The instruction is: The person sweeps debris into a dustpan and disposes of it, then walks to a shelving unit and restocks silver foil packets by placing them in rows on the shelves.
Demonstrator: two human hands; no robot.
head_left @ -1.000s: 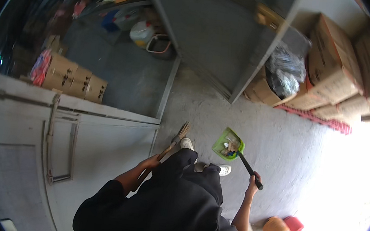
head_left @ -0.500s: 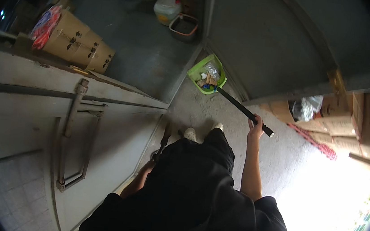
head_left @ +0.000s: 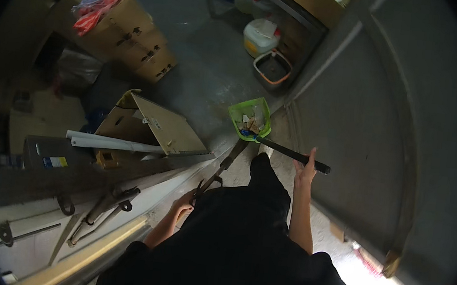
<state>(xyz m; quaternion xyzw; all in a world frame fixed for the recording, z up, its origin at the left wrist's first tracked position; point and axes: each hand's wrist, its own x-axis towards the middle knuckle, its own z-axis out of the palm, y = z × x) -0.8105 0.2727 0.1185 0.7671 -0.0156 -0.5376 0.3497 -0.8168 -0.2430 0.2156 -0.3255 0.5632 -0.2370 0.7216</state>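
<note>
My right hand (head_left: 305,172) is closed round the black handle of a green dustpan (head_left: 267,125), well toward the handle's end. Scraps of litter (head_left: 251,125), pale and brown with a bit of blue, lie in the pan. My left hand (head_left: 182,205) grips a long, dark metal tool that looks like tongs (head_left: 217,175), by its looped end. The tool slants forward, its far end beside or under the near rim of the dustpan; I cannot tell whether they touch.
A grey door (head_left: 352,128) stands at the right. Ahead are a white jug (head_left: 261,34) and a dark bucket (head_left: 272,72) under a shelf. Left are stacked cartons (head_left: 131,35), an open cardboard box (head_left: 171,128), white tubes (head_left: 117,143) and a latched door panel (head_left: 34,244).
I have moved forward into the doorway, and more of the room shows. The dustpan has come along in my right hand. The tongs in my left hand show more fully.
</note>
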